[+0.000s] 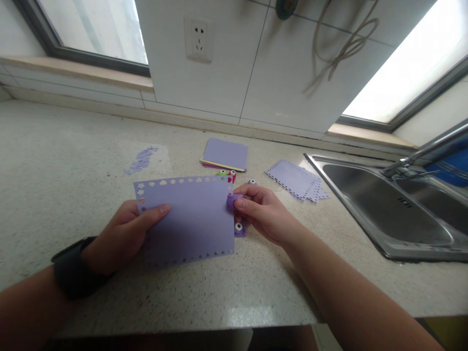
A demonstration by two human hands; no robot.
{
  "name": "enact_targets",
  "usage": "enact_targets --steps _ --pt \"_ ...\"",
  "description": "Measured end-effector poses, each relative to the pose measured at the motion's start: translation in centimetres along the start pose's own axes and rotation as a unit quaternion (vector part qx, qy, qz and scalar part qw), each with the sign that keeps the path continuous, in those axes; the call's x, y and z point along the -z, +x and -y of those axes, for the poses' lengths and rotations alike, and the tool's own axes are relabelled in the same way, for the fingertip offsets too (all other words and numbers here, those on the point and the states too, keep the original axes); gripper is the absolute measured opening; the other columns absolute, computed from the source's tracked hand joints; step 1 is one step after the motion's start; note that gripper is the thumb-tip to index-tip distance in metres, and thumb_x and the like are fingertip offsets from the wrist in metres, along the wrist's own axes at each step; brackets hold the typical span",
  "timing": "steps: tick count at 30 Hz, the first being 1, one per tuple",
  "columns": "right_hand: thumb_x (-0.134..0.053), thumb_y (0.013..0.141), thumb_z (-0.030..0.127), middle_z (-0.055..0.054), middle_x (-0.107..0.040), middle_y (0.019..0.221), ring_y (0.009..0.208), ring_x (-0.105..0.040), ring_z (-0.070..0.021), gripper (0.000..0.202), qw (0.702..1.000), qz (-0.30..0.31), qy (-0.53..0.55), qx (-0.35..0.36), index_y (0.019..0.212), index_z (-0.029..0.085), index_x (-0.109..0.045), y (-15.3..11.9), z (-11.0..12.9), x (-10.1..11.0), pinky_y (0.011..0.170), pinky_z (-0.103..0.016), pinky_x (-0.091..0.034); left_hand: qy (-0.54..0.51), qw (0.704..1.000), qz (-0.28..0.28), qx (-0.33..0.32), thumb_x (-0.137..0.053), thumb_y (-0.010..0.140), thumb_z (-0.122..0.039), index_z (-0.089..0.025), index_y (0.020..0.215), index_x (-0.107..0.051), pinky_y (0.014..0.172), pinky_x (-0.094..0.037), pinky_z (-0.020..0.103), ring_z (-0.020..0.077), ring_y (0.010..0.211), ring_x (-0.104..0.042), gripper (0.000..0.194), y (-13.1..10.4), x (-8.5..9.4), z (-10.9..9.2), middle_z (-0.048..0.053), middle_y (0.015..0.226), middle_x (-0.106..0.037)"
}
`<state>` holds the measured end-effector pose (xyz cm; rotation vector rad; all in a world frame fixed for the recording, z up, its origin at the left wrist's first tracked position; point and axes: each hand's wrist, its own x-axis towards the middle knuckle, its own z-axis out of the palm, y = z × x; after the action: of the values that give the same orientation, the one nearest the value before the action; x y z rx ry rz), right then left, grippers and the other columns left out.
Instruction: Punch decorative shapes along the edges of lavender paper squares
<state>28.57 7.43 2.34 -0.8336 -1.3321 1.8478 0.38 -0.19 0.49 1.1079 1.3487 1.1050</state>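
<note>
A purple sheet of card is held up over the counter, with small shapes punched along its top, left and bottom edges and near the top right corner. My left hand grips its left side, thumb flat on the front. Between the thumb and fingers of my right hand is a purple craft punch, set on the card's right edge. Behind the card, a green punch and a red punch partly show. Another purple punch lies below my right hand, partly covered by the card.
A stack of coloured card lies near the wall. Purple punched scraps form a small pile at left. Several edge-punched purple cards overlap beside the steel sink at right. A wall socket is above the counter.
</note>
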Motion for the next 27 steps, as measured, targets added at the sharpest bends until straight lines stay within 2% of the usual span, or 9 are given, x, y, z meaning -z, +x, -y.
enact_targets --steps 7,13,16,22,27 --pt "-0.094 0.074 0.045 0.0 -0.069 0.075 0.062 -0.06 -0.0097 0.039 1.0 -0.002 -0.007 0.0 0.095 0.018 -0.075 -0.17 0.13 0.07 0.054 -0.022 -0.046 -0.016 1.0 0.009 0.003 -0.074 0.09 -0.05 -0.026 0.099 -0.084 0.077 -0.068 0.037 0.0253 0.074 -0.078 0.027 0.09 -0.12 -0.03 0.004 0.092 -0.085" --pt "-0.093 0.075 0.045 0.001 -0.069 0.075 0.062 -0.061 -0.0091 0.038 1.0 0.0 -0.013 0.001 0.096 0.018 -0.076 -0.18 0.1 0.29 0.056 -0.022 -0.048 0.011 0.999 0.039 -0.005 -0.08 0.086 -0.052 -0.028 0.101 -0.084 0.077 -0.066 0.028 0.0248 0.091 -0.08 0.029 0.27 0.22 0.13 0.003 0.096 -0.085" --pt "-0.095 0.072 0.044 0.001 -0.07 0.075 0.061 -0.062 -0.0085 0.04 1.0 -0.007 -0.02 -0.002 0.096 0.018 -0.075 -0.22 0.2 0.29 0.056 -0.021 -0.048 0.039 0.998 0.039 -0.003 -0.081 0.085 -0.053 -0.026 0.1 -0.084 0.071 -0.066 0.028 0.024 0.084 -0.079 0.03 0.26 0.41 0.21 0.004 0.093 -0.085" --pt "-0.096 0.071 0.042 0.0 -0.071 0.076 0.06 -0.063 -0.0097 0.041 1.0 -0.011 -0.027 -0.008 0.097 0.017 -0.075 -0.33 0.41 0.32 0.055 -0.022 -0.051 0.107 0.994 0.031 -0.018 -0.078 0.086 -0.056 -0.024 0.085 -0.083 0.063 -0.064 0.027 0.0233 0.074 -0.077 0.032 0.39 0.41 0.14 0.004 0.087 -0.084" --pt "-0.094 0.075 0.043 0.0 -0.072 0.077 0.062 -0.064 -0.0085 0.037 1.0 0.003 -0.026 -0.002 0.096 0.017 -0.076 -0.3 0.27 0.54 0.058 -0.02 -0.052 0.1 0.994 0.03 -0.018 -0.078 0.085 -0.056 -0.024 0.083 -0.082 0.059 -0.063 0.026 0.0222 0.069 -0.076 0.033 0.17 0.44 0.13 0.004 0.082 -0.083"
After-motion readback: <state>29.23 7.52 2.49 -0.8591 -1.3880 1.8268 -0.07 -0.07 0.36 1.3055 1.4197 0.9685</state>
